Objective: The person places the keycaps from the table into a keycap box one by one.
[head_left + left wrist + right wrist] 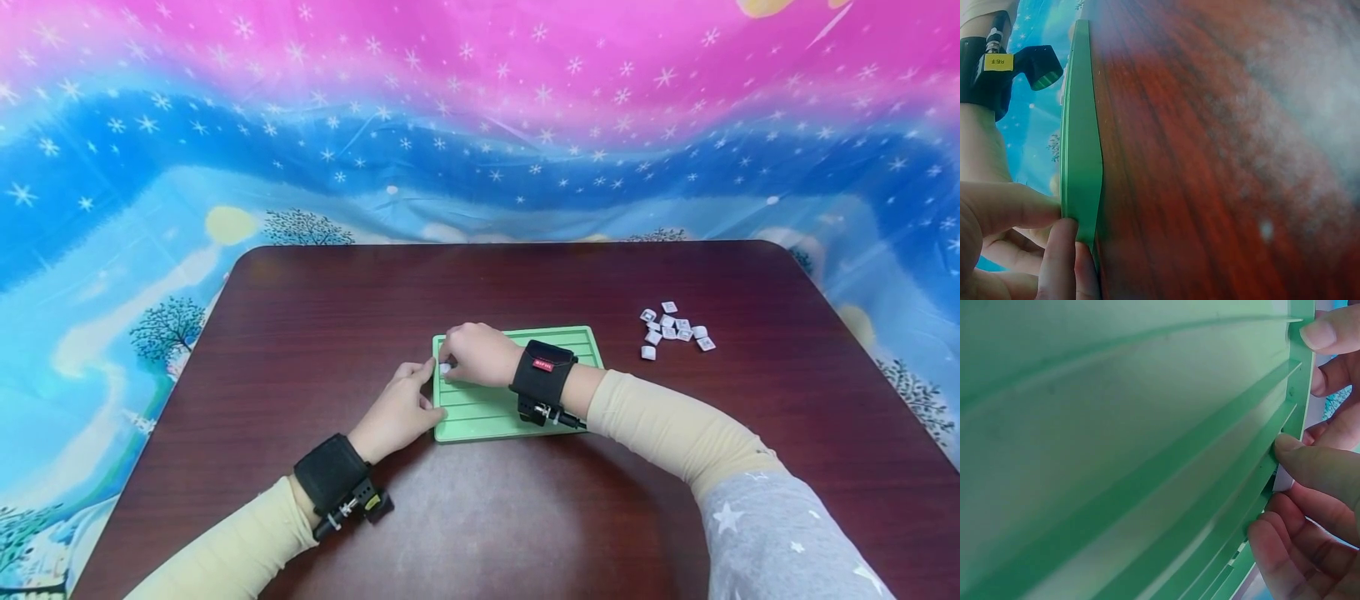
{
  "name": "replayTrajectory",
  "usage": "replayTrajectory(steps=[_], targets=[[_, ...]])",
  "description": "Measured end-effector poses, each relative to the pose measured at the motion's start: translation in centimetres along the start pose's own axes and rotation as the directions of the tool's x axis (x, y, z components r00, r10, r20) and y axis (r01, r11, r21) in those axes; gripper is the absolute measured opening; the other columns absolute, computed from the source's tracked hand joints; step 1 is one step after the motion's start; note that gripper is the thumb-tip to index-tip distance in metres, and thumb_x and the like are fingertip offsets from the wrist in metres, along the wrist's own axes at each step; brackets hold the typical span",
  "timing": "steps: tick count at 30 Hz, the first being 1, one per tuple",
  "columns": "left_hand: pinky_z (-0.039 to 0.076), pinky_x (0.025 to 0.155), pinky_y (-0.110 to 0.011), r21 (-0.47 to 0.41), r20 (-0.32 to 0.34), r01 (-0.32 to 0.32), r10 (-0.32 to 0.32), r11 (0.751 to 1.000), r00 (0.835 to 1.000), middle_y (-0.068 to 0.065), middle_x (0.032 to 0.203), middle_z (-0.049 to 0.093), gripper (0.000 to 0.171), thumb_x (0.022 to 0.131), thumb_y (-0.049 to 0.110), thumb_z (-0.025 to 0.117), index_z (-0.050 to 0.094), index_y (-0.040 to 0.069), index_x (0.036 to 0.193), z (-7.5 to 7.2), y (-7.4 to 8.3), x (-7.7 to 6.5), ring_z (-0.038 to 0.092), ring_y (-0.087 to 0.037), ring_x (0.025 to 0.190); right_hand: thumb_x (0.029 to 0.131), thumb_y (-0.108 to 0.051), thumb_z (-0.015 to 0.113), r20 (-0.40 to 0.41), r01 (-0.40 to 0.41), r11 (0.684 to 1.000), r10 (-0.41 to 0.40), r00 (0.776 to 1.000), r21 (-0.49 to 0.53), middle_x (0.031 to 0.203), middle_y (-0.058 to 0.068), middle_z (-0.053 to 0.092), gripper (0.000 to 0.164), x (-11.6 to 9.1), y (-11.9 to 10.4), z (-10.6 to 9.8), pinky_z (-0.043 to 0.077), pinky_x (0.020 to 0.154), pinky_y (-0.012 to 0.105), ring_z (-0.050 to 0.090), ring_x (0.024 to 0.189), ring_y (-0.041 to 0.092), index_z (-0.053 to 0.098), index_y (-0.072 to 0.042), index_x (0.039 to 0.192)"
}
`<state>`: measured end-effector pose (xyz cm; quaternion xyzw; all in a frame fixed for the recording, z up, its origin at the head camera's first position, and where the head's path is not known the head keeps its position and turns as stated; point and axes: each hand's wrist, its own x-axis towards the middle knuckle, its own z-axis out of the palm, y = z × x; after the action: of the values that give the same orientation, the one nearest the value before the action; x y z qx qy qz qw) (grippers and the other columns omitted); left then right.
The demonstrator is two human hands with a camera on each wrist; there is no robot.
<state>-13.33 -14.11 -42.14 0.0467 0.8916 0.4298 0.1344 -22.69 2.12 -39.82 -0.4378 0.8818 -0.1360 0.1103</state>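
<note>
A light green ridged tray lies on the table, its raised ridges running lengthwise. My left hand holds the tray at its left edge, with the thumb over the rim near the front corner and the fingers along the outer side. Reaching across the tray, my right hand pinches a small white square tile at the left end. In the right wrist view the tile sits between thumb and fingers, right by the end wall among the ridges. The fingers partly cover it.
Several small white square tiles, some with dark marks, lie scattered on the dark wooden table right of the tray. A printed pink and blue cloth hangs behind the table. Each wrist wears a black strap with a camera.
</note>
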Motion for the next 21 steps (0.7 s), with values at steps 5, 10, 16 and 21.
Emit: replayTrajectory(steps=[5,10,16,21], targets=[[0.051,0.07,-0.027,0.004,-0.001,0.002,-0.002,1.0,1.0,-0.025,0.146,0.04,0.081,0.088,0.0,0.071,0.029,-0.01,0.156,0.04,-0.01,0.05,0.059,-0.012,0.078,0.094,-0.015,0.076,0.008,-0.006,1.0,0.006,1.0,0.01,0.098,0.004,0.071,0.018,-0.08,0.01,-0.07,0.053,0.083,0.029,0.066,0.091,0.014,0.081,-0.006,0.109],[0.051,0.069,-0.027,0.013,-0.005,-0.002,0.002,1.0,1.0,-0.025,0.146,0.04,0.081,0.088,0.0,0.071,0.029,-0.01,0.156,-0.01,0.01,0.14,0.058,-0.012,0.078,0.094,-0.015,0.076,0.012,-0.012,1.0,0.011,1.0,0.022,0.098,0.004,0.071,0.018,-0.14,-0.04,-0.16,0.053,0.083,0.03,0.065,0.09,0.014,0.08,-0.006,0.109],[0.05,0.067,-0.026,0.014,-0.004,-0.007,0.007,1.0,1.0,-0.025,0.146,0.04,0.081,0.088,0.0,0.072,0.03,-0.009,0.156,0.04,0.03,0.1,0.058,-0.012,0.077,0.093,-0.014,0.078,0.026,-0.017,0.999,0.017,1.0,0.028,0.097,0.004,0.07,0.02,-0.23,-0.13,-0.44,0.052,0.083,0.029,0.065,0.09,0.015,0.08,-0.006,0.111],[0.05,0.067,-0.027,0.008,0.003,-0.008,0.008,1.0,1.0,-0.025,0.146,0.04,0.08,0.089,0.0,0.071,0.029,-0.009,0.157,0.12,-0.06,0.04,0.058,-0.012,0.076,0.09,-0.013,0.08,0.062,-0.021,0.999,0.019,0.998,0.039,0.102,0.005,0.071,0.027,-0.39,0.02,-0.97,0.052,0.084,0.03,0.065,0.094,0.016,0.078,-0.005,0.117]])
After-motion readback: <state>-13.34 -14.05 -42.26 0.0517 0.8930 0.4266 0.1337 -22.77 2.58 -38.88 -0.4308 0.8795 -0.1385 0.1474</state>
